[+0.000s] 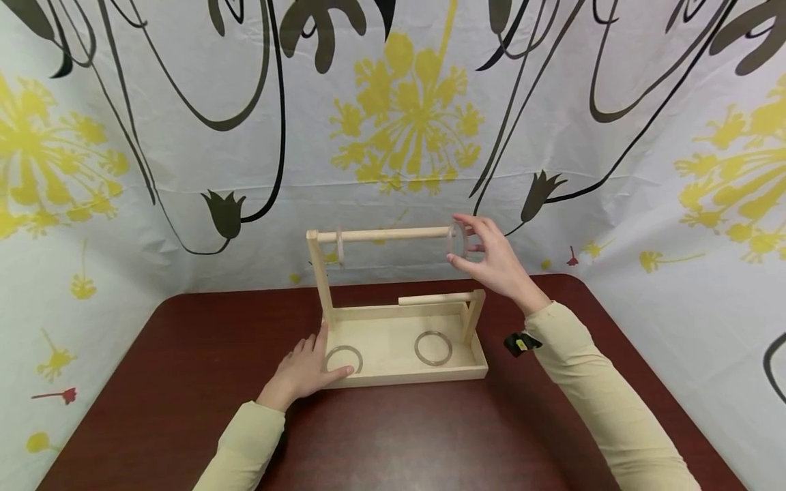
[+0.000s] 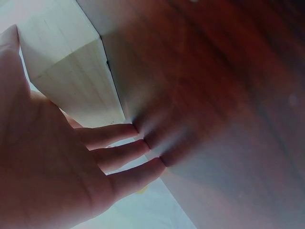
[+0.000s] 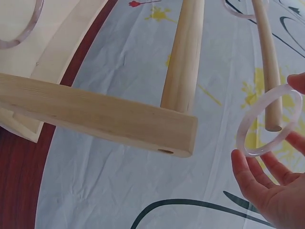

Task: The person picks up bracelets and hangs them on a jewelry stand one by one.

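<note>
A pale translucent bangle point(image 3: 243, 129) is pinched between the thumb and fingertips of my right hand point(image 1: 494, 259). It stands at the free end of the upper wooden rod point(image 1: 393, 234); whether it encircles the tip, I cannot tell. Another bangle point(image 1: 340, 247) hangs on that rod near the tall left post point(image 1: 321, 279). Two more lie flat in the wooden tray base, one bangle point(image 1: 433, 332) at right and one bangle point(image 1: 345, 346) at left, beside my left thumb. My left hand point(image 1: 301, 372) rests on the tray's left front corner, its fingers point(image 2: 136, 179) fairly straight along the outside.
A lower rod point(image 1: 436, 299) runs leftward from the short right post point(image 1: 474, 317). The stand's tray point(image 1: 405, 375) sits on a dark red-brown table point(image 1: 405, 436). Patterned white cloth point(image 1: 399, 136) hangs behind and at both sides.
</note>
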### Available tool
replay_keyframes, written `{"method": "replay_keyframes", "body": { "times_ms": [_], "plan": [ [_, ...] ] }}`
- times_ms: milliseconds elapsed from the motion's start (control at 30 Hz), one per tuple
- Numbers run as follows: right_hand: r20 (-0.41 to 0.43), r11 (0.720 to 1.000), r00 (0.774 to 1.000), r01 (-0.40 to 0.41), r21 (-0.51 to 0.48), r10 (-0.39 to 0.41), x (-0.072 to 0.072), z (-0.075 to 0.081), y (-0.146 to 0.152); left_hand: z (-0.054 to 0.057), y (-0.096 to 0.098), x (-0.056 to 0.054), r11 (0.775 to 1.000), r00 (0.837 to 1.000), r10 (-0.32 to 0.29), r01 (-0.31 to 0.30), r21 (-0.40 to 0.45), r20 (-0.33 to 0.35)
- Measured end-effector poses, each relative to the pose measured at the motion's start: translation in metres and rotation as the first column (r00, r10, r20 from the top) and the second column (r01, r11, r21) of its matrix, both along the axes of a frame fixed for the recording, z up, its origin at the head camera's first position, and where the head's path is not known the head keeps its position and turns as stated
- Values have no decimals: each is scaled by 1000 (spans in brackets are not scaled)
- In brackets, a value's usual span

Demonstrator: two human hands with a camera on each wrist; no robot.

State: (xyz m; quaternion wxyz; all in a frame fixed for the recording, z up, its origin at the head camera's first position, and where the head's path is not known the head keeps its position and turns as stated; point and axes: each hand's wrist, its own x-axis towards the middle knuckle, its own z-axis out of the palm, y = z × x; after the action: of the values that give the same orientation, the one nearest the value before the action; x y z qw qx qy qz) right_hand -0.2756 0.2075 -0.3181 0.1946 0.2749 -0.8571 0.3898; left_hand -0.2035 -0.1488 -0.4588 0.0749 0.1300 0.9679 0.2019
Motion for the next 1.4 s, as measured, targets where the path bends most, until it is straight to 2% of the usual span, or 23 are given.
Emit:
{"method": "replay_keyframes", "body": {
  "times_ms": [300,467,667,800,900,1067,1167,1300,1400],
  "plan": [
    [1,998,999,-50,37,50,-12,1,-10,0,2,-1,1000,1000,-1,1,3,-11],
    [-15,998,999,-43,45,44,-13,-2,-16,1,3,-2,1000,1000,-1,1,6,-11],
    [-60,998,997,-37,50,40,-15,-6,-25,2,2,-1,1000,1000,0,0,3,-9],
    [-133,997,991,-17,81,28,-15,-9,-32,1,2,1,1000,1000,5,-5,11,-5],
    [-234,992,972,23,128,8,-16,-10,-37,0,2,3,1000,1000,9,-9,19,-4],
    [-409,969,912,136,206,-41,-18,-12,-42,-2,3,5,1000,1000,6,-6,21,-5],
    [-448,957,893,167,235,-46,-17,-11,-46,-2,3,5,1000,1000,6,-6,18,-2],
    [-470,948,882,179,265,-35,-17,-10,-53,-1,3,5,1000,1000,10,-10,16,0],
    [-507,938,861,209,277,-42,-17,-9,-58,0,2,5,1000,1000,10,-10,17,-1]
  ]
}}
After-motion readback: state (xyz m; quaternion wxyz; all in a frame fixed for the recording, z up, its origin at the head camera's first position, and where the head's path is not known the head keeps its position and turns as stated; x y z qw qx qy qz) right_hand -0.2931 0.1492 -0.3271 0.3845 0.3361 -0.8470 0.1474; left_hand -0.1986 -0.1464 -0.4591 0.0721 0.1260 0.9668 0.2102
